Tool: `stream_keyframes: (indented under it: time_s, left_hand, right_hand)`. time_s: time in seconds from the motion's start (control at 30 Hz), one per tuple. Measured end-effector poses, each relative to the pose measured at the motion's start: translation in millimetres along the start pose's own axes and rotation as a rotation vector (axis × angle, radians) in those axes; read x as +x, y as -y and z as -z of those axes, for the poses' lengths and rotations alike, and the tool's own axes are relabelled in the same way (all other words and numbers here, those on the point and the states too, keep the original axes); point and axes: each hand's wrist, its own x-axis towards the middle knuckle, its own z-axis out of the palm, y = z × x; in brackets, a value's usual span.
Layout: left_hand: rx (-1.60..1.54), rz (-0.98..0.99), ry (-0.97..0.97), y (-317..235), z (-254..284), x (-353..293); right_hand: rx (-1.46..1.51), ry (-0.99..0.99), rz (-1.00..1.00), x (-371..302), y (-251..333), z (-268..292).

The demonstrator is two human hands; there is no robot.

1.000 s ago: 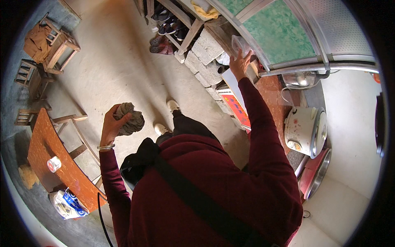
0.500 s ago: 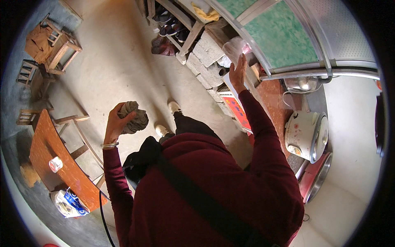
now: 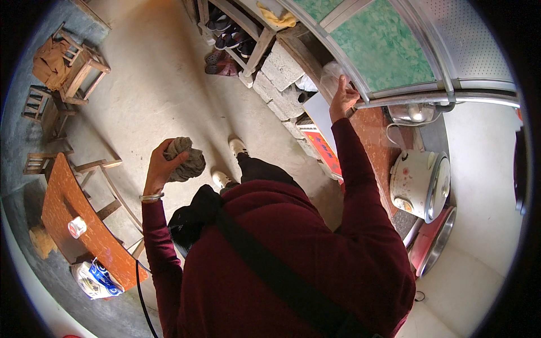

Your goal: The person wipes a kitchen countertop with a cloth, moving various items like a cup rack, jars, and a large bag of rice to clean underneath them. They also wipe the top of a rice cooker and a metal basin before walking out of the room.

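My left hand point(image 3: 162, 166) is closed around a crumpled grey-brown cloth point(image 3: 187, 160), held in the air over the floor. A metal bangle point(image 3: 151, 197) circles that wrist. My right hand point(image 3: 343, 100) reaches forward to the right, by the lower rail of a cabinet with green panels point(image 3: 389, 48). Its thumb sticks up, apart from the other fingers, which point toward the cabinet; their tips are partly hidden, and I see nothing held. A clear plastic bag point(image 3: 331, 72) lies just beyond that hand. Below it, a pale flat panel point(image 3: 319, 115) shows beside the brown tabletop point(image 3: 369, 132).
At the right stand a white rice cooker point(image 3: 416, 183) and a red-sided basin point(image 3: 434, 242). Concrete blocks point(image 3: 280, 70) and a shoe rack point(image 3: 248, 28) line the far side. On the left are an orange-brown table point(image 3: 62, 194) with a small white cup point(image 3: 77, 227), and wooden chairs point(image 3: 81, 73).
My right hand has shifted slightly right toward the cabinet rail and turned, its flat fingers now pointing sideways with the thumb up. The left hand keeps the cloth in nearly the same place.
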Motion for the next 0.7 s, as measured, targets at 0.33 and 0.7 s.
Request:
stream_keyframes:
  time_s: [0.33,0.7]
  left_hand:
    - [0.008,-0.014,0.001,1.5,1.6,0.6]
    - [0.027,-0.038,0.027,-2.5,-0.5,5.3]
  right_hand:
    - [0.397,0.278,-0.344,43.3,-57.4,3.9]
    - [0.428,0.214,-0.550,15.0,-28.2,43.2]
